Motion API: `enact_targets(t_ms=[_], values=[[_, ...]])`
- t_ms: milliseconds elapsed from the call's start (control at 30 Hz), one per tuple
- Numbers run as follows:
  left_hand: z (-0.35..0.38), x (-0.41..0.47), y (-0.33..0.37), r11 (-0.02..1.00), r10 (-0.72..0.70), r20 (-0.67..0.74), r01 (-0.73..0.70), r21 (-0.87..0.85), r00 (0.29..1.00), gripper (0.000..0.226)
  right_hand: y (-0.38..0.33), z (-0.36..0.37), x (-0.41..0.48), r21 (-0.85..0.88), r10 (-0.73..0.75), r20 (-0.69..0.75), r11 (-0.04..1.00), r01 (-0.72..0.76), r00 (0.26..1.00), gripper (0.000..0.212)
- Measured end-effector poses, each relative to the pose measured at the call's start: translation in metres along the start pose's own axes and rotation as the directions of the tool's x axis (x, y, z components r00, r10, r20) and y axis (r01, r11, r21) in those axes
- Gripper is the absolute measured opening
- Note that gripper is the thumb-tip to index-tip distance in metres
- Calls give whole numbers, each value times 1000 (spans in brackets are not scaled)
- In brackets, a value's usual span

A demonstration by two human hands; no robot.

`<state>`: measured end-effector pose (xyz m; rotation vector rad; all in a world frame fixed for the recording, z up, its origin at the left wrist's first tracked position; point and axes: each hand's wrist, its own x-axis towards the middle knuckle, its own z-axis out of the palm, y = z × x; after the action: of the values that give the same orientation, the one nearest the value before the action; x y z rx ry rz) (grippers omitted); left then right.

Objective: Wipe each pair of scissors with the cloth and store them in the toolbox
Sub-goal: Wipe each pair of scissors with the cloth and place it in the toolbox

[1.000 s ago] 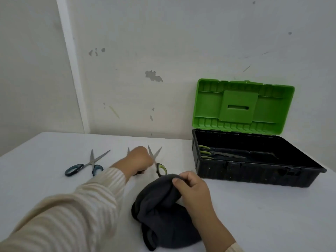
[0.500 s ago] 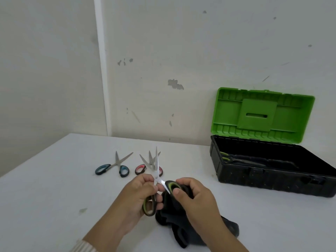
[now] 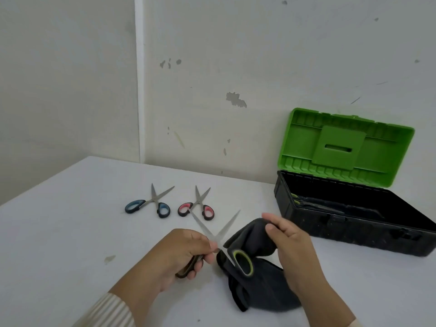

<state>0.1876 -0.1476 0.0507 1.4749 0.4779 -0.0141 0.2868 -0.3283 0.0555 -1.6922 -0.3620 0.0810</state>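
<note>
Gripping open steel-bladed scissors [image 3: 220, 241], left hand [image 3: 181, 253]; right hand [image 3: 290, 246] pinches soft dark cloth [image 3: 257, 234].

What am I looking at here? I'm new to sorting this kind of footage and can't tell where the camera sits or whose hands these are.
There is no machine: a person works with bare hands, and the one camera is worn on their head, looking forward and down.

The left hand grips one handle of the open green-and-black-handled scissors, blades spread into an X. The right hand pinches the dark grey cloth, which lies bunched on the white table under the scissors' other handle.

Farther back lie the blue-handled scissors and the red-handled scissors, both apart from the hands. On the right stands the black toolbox with an upright green lid; something with yellow-green handles, probably scissors, already lies inside.
</note>
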Motion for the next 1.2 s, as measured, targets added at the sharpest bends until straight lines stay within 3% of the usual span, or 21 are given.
enact_targets(t_ms=[67,133,200,233,267,433,500,533,567,633,800,900,1067,1133,1200], values=[[4,-1,-1,998,-10,22,9,66,1000,18,-5,-3,0,-92,-110,-37,990,106,993,38],[10,-1,-1,995,-4,4,4,100,1000,22,-12,2,-8,-289,-252,73,920,263,965,41],[16,-2,0,994,17,-17,-15,110,1000,23,-14,17,-17,-561,-367,294,681,470,882,24],[18,-3,0,993,29,-26,-26,112,999,23,-12,24,-19,-643,-420,372,526,557,827,16],[19,-3,0,993,41,-33,-37,113,999,23,-9,29,-18,-660,-456,401,458,596,795,13],[25,-6,0,987,94,-37,-88,138,995,25,-3,26,-9,-688,-489,289,492,534,823,15],[28,-6,-2,984,108,-34,-102,146,994,26,-4,28,-14,-657,-456,375,484,578,807,13],[29,-6,-2,982,114,-37,-108,153,993,27,-9,31,-18,-610,-407,411,542,578,816,12],[29,-6,-3,980,122,-41,-113,164,992,28,-5,30,-16,-611,-478,364,525,592,800,13],[29,-7,-3,972,133,-45,-121,200,990,28,2,24,-8,-647,-481,280,545,533,831,14],[26,-6,-3,966,138,-57,-122,229,989,27,1,30,-16,-552,-484,320,604,576,814,18],[26,-7,-3,960,139,-55,-121,252,989,28,11,28,-8,-552,-489,209,656,515,847,16],[26,-9,-1,964,129,-54,-112,241,990,25,7,35,-16,-591,-472,275,604,534,838,13],[27,-12,0,964,114,-33,-102,247,993,27,10,22,-1,-614,-499,128,638,464,857,15],[29,-15,2,964,101,-7,-96,249,995,30,13,1,14,-547,-407,-63,778,309,911,15]])
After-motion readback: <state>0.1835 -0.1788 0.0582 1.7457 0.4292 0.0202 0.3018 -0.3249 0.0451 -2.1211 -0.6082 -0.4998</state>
